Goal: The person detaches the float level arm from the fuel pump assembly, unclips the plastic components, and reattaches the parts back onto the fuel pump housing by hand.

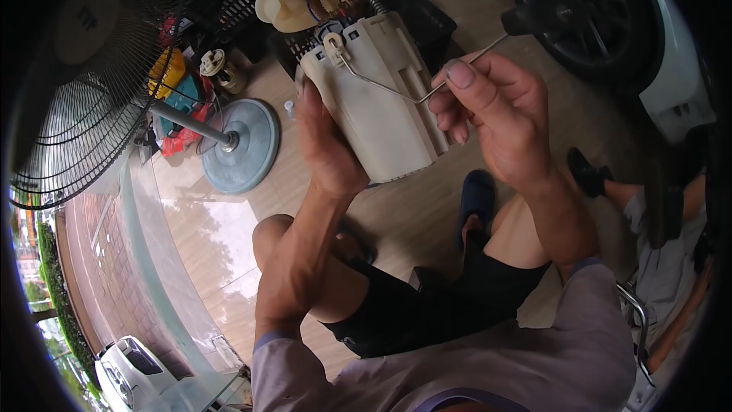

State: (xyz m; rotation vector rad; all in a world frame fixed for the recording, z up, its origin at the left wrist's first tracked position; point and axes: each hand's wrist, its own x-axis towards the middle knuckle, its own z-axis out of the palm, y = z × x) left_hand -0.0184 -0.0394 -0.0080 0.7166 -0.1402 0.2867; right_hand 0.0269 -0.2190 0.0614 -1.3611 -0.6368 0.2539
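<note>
A cream plastic fuel pump module [381, 118] is held up in front of me, with a round flange, coloured wires and a spring at its top. My left hand [324, 141] is wrapped round its left side. A thin bent metal rod [379, 85] runs from a small pivot [334, 47] on the housing to a dark float [522, 21] at the upper right. The fingers of my right hand [499, 107] pinch the rod near its bend, beside the housing's right edge.
A standing fan [84, 84] with a round grey base [242, 149] is at the left. Near it are a smaller pump unit [221, 69] and a yellow item [166, 75]. A car wheel [591, 15] is at the upper right. Another person's legs [633, 202] show at the right.
</note>
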